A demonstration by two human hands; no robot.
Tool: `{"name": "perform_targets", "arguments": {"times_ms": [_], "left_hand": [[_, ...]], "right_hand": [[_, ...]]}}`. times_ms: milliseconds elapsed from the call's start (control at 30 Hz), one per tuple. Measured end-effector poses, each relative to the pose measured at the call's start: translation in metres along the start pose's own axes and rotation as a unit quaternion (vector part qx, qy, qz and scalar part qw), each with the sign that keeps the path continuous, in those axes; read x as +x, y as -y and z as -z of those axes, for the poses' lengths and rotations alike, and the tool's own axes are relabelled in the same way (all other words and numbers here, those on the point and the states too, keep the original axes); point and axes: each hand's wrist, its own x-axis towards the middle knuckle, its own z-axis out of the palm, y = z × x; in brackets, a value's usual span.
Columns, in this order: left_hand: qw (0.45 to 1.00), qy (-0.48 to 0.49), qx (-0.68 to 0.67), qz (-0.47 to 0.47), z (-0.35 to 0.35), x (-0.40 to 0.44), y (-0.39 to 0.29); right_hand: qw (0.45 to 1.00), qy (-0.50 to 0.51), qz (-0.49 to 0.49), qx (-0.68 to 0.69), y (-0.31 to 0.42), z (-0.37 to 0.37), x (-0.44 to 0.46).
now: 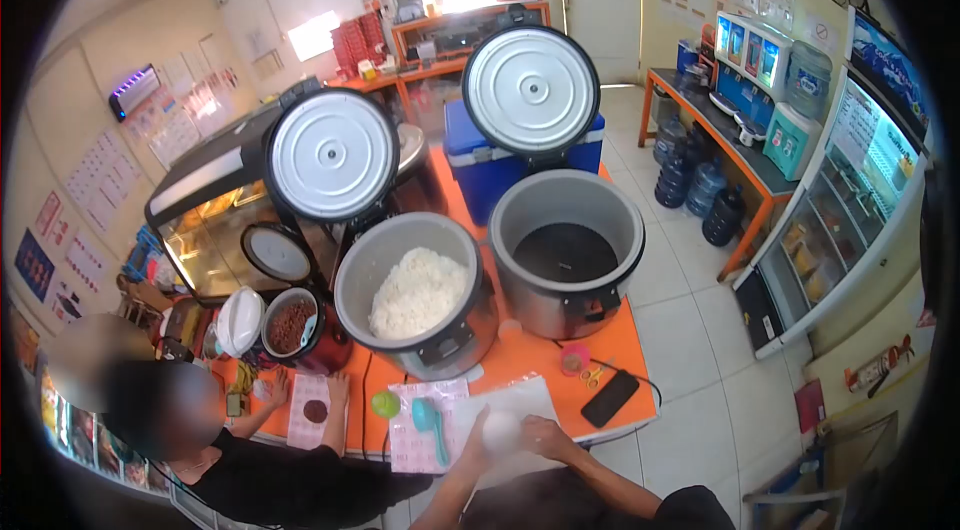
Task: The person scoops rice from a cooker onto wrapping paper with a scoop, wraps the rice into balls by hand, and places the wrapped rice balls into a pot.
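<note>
Near the front edge of the orange table, my left hand (478, 440) and my right hand (545, 437) are closed around a round white ball (501, 431), blurred, over a sheet of white paper (525, 400). What the ball is made of cannot be made out. Just left of my hands, a teal scoop (429, 418) lies on pink printed paper (408, 450), beside a green round item (385, 404). Behind, an open cooker (470, 335) holds white rice (420, 295). To its right stands a second open cooker (630, 275) with a dark inside.
At left, a person in black (270, 485) has both hands by a paper with a dark red round patch (315, 411). A pot (322, 350) of dark red food stands behind. Right of my hands are a black phone (609, 399), yellow scissors (592, 374) and a pink cup (575, 359).
</note>
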Motion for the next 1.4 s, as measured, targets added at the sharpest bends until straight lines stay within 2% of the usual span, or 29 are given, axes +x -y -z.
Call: {"name": "perform_targets", "arguments": {"times_ms": [100,200,233,267,300,367,400,433,467,533,567,600,633,667,700,733,800,867,1000,1100,1167,1233,1300,1367,1400], "left_hand": [[0.998,0.016,0.057,0.014,-0.019,0.008,-0.009],[0.988,-0.034,0.079,0.131,-0.113,0.009,-0.031],[0.978,-0.059,0.141,0.141,-0.132,0.02,-0.033],[0.963,-0.089,0.203,0.156,-0.145,0.027,-0.035],[0.942,-0.118,0.261,0.176,-0.158,0.036,-0.039],[0.847,-0.07,0.46,0.258,-0.139,0.082,-0.046],[0.782,-0.013,0.595,0.185,-0.192,0.088,-0.06],[0.664,0.023,0.741,0.098,-0.244,0.093,-0.074],[0.534,0.025,0.845,0.009,-0.296,0.098,-0.087],[0.531,0.075,0.823,-0.187,-0.358,0.135,-0.116],[0.509,0.094,0.808,-0.282,-0.388,0.155,-0.131],[0.46,0.048,0.841,-0.281,-0.402,0.182,-0.146],[0.444,-0.009,0.872,-0.208,-0.426,0.2,-0.155],[0.414,-0.035,0.889,-0.191,-0.419,0.238,-0.165],[0.37,-0.019,0.906,-0.204,-0.391,0.297,-0.181],[0.333,-0.033,0.926,-0.177,-0.367,0.34,-0.187],[0.296,-0.064,0.947,-0.104,-0.323,0.397,-0.176],[0.274,-0.081,0.957,-0.051,-0.281,0.435,-0.157],[0.267,-0.086,0.96,-0.017,-0.234,0.454,-0.124],[0.276,-0.068,0.958,-0.037,-0.237,0.443,-0.111],[0.299,-0.037,0.951,-0.065,-0.26,0.413,-0.106],[0.374,0.018,0.918,-0.127,-0.311,0.345,-0.112],[0.521,0.065,0.822,-0.221,-0.36,0.24,-0.125],[0.663,0.013,0.675,-0.322,-0.356,0.143,-0.138],[0.677,-0.088,0.587,-0.435,-0.308,0.105,-0.13]], "right_hand": [[0.997,0.009,0.02,-0.072,-0.01,0.035,0.004],[0.983,-0.055,0.066,-0.161,-0.006,0.082,0.019],[0.98,-0.072,0.076,-0.17,-0.004,0.096,0.019],[0.982,-0.056,0.076,-0.161,0.003,0.116,0.019],[0.965,-0.127,0.098,-0.207,0.001,0.129,0.015],[0.923,-0.265,0.048,-0.274,-0.005,0.16,-0.018],[0.897,-0.328,0.016,-0.297,-0.008,0.176,-0.034],[0.871,-0.49,-0.044,-0.015,-0.03,0.188,-0.059],[0.789,-0.583,-0.147,-0.129,0.003,0.238,-0.038],[0.669,-0.704,-0.182,-0.153,-0.006,0.271,-0.069],[0.697,-0.654,-0.249,-0.155,-0.013,0.278,-0.097],[0.719,-0.6,-0.312,-0.158,-0.016,0.276,-0.137],[0.737,-0.542,-0.37,-0.161,-0.017,0.272,-0.17],[0.749,-0.486,-0.414,-0.178,-0.015,0.267,-0.193],[0.758,-0.426,-0.453,-0.194,-0.011,0.266,-0.211],[0.759,-0.403,-0.47,-0.203,-0.002,0.266,-0.223],[0.754,-0.361,-0.503,-0.22,0.018,0.259,-0.234],[0.726,-0.368,-0.538,-0.22,0.04,0.257,-0.25],[0.686,-0.367,-0.585,-0.231,0.069,0.259,-0.289],[0.696,-0.345,-0.581,-0.242,0.053,0.272,-0.296],[0.726,-0.318,-0.565,-0.229,0.036,0.283,-0.255],[0.77,-0.314,-0.515,-0.207,0.015,0.283,-0.211],[0.8,-0.317,-0.479,-0.174,0.003,0.271,-0.168],[0.831,-0.316,-0.439,-0.131,-0.006,0.251,-0.135],[0.849,-0.309,-0.417,-0.104,-0.011,0.237,-0.123]]}}
